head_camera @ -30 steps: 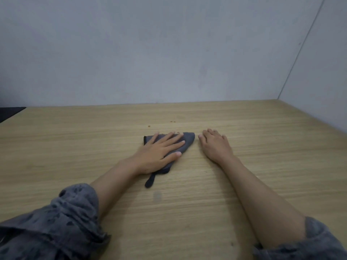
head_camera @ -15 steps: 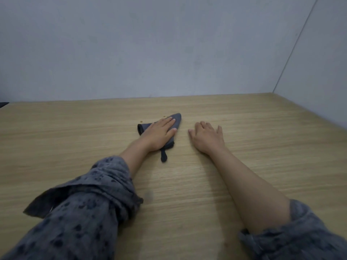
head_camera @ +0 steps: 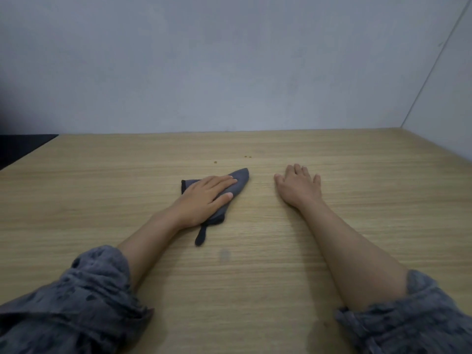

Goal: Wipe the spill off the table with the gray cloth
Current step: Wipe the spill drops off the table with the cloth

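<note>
Pressed flat, palm down, the left hand (head_camera: 206, 198) lies on the gray cloth (head_camera: 236, 184) with fingers extended and close together; nothing is pinched or clenched, the cloth being held only by the weight of the palm and fingers. Gray cloth: folded into a long wedge, lying on the wooden table (head_camera: 357, 159) near its centre, its pointed tip projecting past the fingertips toward the far wall, one dark-edged corner showing to the left of the knuckles, and a narrow dark loop or tab (head_camera: 200, 235) trailing from its near end beside the wrist. Right hand (head_camera: 298, 186): empty, resting palm down on the bare table, fingers loosely spread, to the right of the cloth and apart from it. Spill: small brown specks, one (head_camera: 215, 162) just beyond the cloth's far edge and a little cluster (head_camera: 247, 156) slightly further off, past the tip; neither is touched by the cloth. Faint grey smudge (head_camera: 224, 255) on the tabletop, near side of the tab. Both forearms are bare, with gray patterned sleeves (head_camera: 84, 302) pushed up toward the elbows. Plain pale wall (head_camera: 229, 60) behind the table; a dark surface (head_camera: 20, 146) adjoins the far left edge.
</note>
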Available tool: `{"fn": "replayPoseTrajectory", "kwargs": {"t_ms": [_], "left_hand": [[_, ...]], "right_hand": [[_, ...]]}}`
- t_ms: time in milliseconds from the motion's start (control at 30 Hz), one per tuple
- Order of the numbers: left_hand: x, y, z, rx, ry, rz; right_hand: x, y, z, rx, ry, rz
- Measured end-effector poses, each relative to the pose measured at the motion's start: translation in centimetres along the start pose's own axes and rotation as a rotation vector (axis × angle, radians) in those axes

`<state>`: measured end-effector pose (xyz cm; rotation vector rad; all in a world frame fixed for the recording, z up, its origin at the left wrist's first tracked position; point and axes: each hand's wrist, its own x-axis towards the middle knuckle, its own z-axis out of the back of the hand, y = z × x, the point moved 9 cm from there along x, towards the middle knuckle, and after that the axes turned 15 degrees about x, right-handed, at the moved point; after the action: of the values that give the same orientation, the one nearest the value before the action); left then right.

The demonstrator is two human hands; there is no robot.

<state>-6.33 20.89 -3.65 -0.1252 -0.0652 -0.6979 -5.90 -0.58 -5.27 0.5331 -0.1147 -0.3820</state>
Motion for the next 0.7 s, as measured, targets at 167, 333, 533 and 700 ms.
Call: {"fn": "replayPoseTrajectory", "kwargs": {"t_ms": [167,333,533,700], "left_hand": [[0.2,4.0,-0.8,0.085,0.016,0.346],[2.5,4.8,-0.9,0.093,-0.018,0.528],[6.5,5.9,-1.2,0.058,0.005,0.552],[9.5,5.6,-1.5,0.049,0.069,0.437]], "right_hand": [[-0.1,-0.1,0.2,-0.016,-0.011,0.002],[0.1,-0.1,0.2,-0.020,-0.010,0.007],[0.5,-0.1,0.4,-0.045,0.011,0.039],[1.0,-0.2,0.6,-0.020,0.025,0.059]]}}
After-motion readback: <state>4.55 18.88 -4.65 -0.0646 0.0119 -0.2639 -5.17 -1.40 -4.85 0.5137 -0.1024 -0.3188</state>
